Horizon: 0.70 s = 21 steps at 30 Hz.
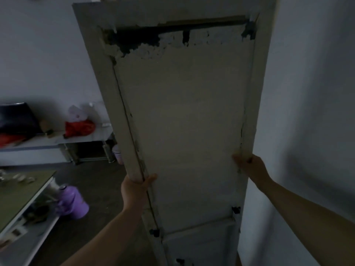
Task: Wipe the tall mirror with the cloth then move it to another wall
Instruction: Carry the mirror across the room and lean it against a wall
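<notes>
Two hands clamped on tall mirror (184,121) frame edges, left hand (134,191), right hand (251,167), crumbling foam backing

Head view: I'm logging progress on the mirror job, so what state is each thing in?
Tall mirror: back facing the camera, backing torn along the top, held by both side edges.
Left hand: grips the left edge.
Right hand: grips the right edge.
Purple flask: standing on the floor.
</notes>
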Motion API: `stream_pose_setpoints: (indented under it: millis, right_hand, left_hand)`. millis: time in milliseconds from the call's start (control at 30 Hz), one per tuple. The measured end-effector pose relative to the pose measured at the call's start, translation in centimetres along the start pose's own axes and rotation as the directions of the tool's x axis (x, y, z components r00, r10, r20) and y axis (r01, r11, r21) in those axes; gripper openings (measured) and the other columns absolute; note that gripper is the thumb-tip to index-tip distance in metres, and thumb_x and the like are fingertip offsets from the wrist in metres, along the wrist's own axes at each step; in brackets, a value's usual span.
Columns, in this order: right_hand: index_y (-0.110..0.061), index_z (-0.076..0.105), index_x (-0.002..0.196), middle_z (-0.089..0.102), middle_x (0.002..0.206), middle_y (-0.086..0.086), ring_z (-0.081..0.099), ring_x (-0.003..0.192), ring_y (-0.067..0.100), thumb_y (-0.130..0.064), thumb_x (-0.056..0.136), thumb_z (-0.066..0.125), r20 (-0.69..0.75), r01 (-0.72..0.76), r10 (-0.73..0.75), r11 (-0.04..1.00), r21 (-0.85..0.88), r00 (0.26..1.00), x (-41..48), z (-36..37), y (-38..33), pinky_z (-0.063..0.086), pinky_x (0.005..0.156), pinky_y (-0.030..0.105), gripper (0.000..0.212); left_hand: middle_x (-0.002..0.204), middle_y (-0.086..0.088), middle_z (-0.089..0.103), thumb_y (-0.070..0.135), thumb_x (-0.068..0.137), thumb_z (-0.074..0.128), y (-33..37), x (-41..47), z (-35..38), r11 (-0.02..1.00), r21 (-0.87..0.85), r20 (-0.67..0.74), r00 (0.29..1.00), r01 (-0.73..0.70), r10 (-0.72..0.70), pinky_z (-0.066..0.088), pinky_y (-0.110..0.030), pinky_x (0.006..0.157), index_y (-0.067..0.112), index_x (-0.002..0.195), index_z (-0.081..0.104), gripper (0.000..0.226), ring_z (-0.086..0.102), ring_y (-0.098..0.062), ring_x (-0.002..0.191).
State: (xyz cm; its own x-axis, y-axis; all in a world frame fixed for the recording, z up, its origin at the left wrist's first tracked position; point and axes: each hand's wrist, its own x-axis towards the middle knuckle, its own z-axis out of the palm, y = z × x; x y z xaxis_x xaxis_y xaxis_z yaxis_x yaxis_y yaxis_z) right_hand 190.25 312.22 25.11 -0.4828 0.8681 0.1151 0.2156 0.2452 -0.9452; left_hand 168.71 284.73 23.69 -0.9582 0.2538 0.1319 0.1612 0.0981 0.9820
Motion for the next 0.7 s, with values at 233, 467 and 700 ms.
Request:
stream_pose_setpoints:
  millis: [233, 467, 700]
  right_hand:
    - [-0.019, 0.048, 0.059, 0.049, 0.047, -0.006, 0.051, 0.045, 0.009, -0.042, 0.079, 0.068, 0.070, 0.057, -0.056, 0.998, -0.015, 0.996, 0.3, 3.0, -0.8, 0.038, 0.045, 0.016, 0.036]
    - [-0.009, 0.059, 0.075, 0.058, 0.067, 0.007, 0.058, 0.059, 0.020, -0.045, 0.079, 0.067, 0.118, 0.096, -0.093, 0.995, -0.021, 0.989, 0.4, 3.6, -2.0, 0.049, 0.053, 0.024, 0.037]
    - [-0.016, 0.050, 0.110, 0.056, 0.092, -0.010, 0.055, 0.077, 0.004, -0.029, 0.090, 0.061, 0.230, 0.040, -0.055, 0.997, 0.072, 0.972, 1.3, 3.1, -3.0, 0.047, 0.067, 0.015, 0.027]
  left_hand:
    - [0.070, 0.018, 0.062, 0.012, 0.062, 0.085, -0.5, -0.9, -2.2, 1.000, 0.001, -0.102, 0.995, -0.006, 0.006, 0.039, -0.002, 0.044, 0.023, 0.078, 0.061, 0.032, 0.056, 0.008, 0.062]
    - [0.074, 0.010, 0.062, 0.015, 0.063, 0.085, -0.4, -1.5, -3.4, 0.999, 0.050, -0.154, 0.988, 0.003, 0.005, 0.039, -0.005, 0.049, 0.019, 0.086, 0.063, 0.032, 0.055, 0.008, 0.065]
    - [0.073, 0.015, 0.060, 0.020, 0.063, 0.085, 0.3, -3.1, -2.2, 0.999, 0.050, -0.164, 0.986, 0.019, -0.010, 0.037, -0.009, 0.052, 0.019, 0.088, 0.061, 0.035, 0.053, 0.007, 0.066]
